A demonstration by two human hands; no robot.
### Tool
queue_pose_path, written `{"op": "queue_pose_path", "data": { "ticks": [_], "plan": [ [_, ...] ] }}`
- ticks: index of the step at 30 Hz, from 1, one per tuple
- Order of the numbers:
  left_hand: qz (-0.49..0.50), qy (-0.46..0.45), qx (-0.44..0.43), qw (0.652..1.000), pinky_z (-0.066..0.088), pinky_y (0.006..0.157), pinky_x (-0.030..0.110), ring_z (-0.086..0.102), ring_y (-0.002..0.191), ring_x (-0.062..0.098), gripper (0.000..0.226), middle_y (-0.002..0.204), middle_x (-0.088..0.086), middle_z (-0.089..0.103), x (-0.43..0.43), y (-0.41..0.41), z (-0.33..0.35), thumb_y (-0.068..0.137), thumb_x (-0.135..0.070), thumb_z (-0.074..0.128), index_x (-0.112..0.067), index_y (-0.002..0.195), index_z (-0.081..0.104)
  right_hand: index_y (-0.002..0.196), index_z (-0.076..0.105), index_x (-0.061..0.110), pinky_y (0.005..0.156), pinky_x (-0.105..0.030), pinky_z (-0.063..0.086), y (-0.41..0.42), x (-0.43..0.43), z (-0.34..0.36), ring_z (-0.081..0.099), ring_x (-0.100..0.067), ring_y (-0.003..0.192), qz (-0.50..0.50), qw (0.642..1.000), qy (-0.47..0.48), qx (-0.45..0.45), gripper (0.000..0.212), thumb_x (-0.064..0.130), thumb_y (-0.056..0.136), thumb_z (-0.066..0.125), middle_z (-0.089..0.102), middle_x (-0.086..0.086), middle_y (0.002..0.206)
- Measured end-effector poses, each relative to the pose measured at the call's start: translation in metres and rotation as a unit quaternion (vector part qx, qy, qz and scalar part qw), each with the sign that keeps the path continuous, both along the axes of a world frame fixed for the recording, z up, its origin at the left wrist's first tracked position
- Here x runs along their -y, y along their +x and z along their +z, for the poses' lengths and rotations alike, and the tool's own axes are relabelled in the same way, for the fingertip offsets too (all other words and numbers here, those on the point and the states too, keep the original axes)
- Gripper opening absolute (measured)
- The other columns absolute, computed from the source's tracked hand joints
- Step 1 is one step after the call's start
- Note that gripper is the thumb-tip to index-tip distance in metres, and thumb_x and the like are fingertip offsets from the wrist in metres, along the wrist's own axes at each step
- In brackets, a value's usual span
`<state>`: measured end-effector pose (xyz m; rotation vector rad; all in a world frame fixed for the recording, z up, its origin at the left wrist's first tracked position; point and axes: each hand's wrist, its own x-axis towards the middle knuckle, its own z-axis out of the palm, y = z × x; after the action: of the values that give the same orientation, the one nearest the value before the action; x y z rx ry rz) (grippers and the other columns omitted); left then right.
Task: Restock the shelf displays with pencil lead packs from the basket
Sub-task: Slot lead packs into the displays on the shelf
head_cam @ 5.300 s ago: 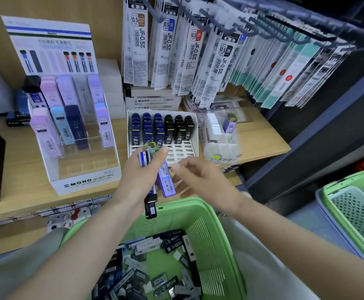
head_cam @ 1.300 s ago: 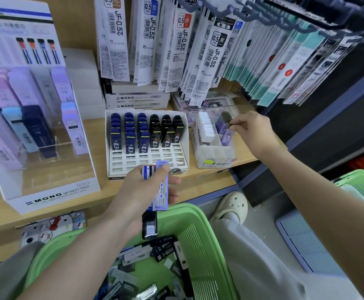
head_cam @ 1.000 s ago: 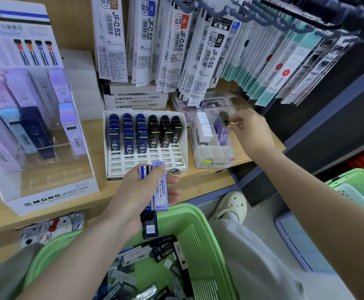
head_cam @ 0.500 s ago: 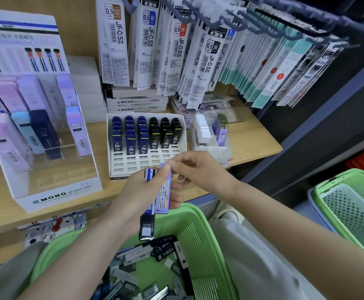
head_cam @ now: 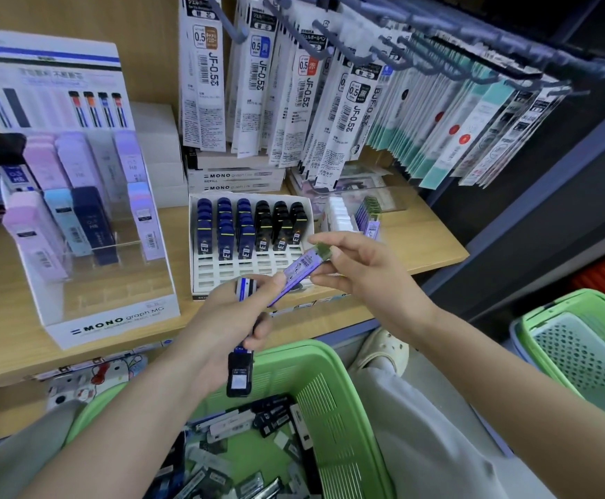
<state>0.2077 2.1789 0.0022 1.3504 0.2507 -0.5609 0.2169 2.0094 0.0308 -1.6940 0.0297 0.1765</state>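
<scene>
My left hand grips a small bundle of lead packs above the green basket; a black pack sticks out below the fist and a blue-white one above it. My right hand pinches the upper end of a purple lead pack whose lower end still lies against my left thumb. The basket holds several loose packs. On the shelf stand a white tray with blue and black packs and a clear box with purple packs.
A large MONO graph display fills the shelf's left side. Refill packets hang on hooks above the trays. A second green basket sits low at the right. A white shoe shows below the shelf edge.
My right hand came back from the clear box to my left hand and has pulled the purple pack up and to the right out of the bundle.
</scene>
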Motion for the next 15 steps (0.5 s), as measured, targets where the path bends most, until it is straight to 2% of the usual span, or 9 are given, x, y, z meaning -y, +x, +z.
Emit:
{"op": "queue_pose_path", "data": {
  "ticks": [3, 7, 10, 12, 14, 15],
  "plan": [
    [0.023, 0.036, 0.047, 0.998, 0.025, 0.034, 0.016, 0.029, 0.033, 0.009, 0.021, 0.041, -0.001, 0.039, 0.001, 0.001, -0.003, 0.088, -0.03, 0.064, -0.01, 0.093, 0.059, 0.113, 0.063, 0.009, 0.08, -0.021, 0.055, -0.007, 0.002, 0.003, 0.066, -0.008, 0.076, -0.011, 1.0, -0.004, -0.019, 0.024, 0.013, 0.098, 0.043, 0.065, -0.001, 0.098],
    [0.04, 0.059, 0.085, 0.994, 0.025, 0.034, 0.015, 0.032, 0.031, 0.007, 0.016, 0.045, 0.0, 0.041, 0.006, -0.002, -0.003, 0.088, -0.024, 0.064, -0.01, 0.095, 0.058, 0.113, 0.063, 0.01, 0.071, -0.018, 0.054, -0.01, 0.01, 0.002, 0.068, -0.01, 0.075, -0.014, 0.996, -0.082, -0.013, 0.025, 0.009, 0.088, 0.062, 0.07, -0.002, 0.085],
    [0.048, 0.054, 0.053, 0.996, 0.027, 0.035, 0.018, 0.035, 0.035, 0.007, 0.011, 0.068, 0.004, 0.056, 0.009, 0.0, -0.002, 0.094, -0.023, 0.056, -0.013, 0.097, 0.055, 0.106, 0.063, 0.016, 0.074, -0.017, 0.053, -0.001, 0.029, 0.008, 0.067, -0.007, 0.077, -0.058, 0.989, -0.134, 0.036, 0.019, 0.013, 0.087, 0.062, 0.071, 0.002, 0.086],
    [0.061, 0.032, 0.02, 0.997, 0.027, 0.034, 0.019, 0.036, 0.034, 0.009, 0.009, 0.074, 0.006, 0.055, 0.009, 0.003, -0.004, 0.095, -0.017, 0.049, -0.008, 0.095, 0.049, 0.102, 0.064, 0.021, 0.076, -0.018, 0.053, 0.012, 0.051, 0.011, 0.064, -0.004, 0.074, -0.127, 0.965, -0.2, 0.115, 0.015, 0.013, 0.089, 0.06, 0.069, 0.007, 0.085],
    [0.065, 0.026, 0.0, 0.998, 0.028, 0.034, 0.02, 0.034, 0.033, 0.01, 0.01, 0.064, 0.006, 0.048, 0.01, 0.006, -0.006, 0.096, -0.016, 0.042, -0.006, 0.093, 0.045, 0.101, 0.065, 0.021, 0.08, -0.024, 0.052, 0.026, 0.073, 0.01, 0.062, -0.008, 0.078, -0.196, 0.923, -0.284, 0.17, 0.015, 0.012, 0.091, 0.06, 0.067, 0.006, 0.086],
    [0.071, 0.02, -0.004, 0.997, 0.029, 0.036, 0.021, 0.034, 0.036, 0.012, 0.01, 0.062, 0.005, 0.047, 0.01, 0.007, -0.006, 0.096, -0.015, 0.041, -0.007, 0.091, 0.045, 0.103, 0.066, 0.019, 0.081, -0.022, 0.05, 0.033, 0.083, 0.009, 0.06, -0.009, 0.08, -0.217, 0.904, -0.322, 0.177, 0.015, 0.013, 0.091, 0.059, 0.067, 0.005, 0.089]
  ]
}}
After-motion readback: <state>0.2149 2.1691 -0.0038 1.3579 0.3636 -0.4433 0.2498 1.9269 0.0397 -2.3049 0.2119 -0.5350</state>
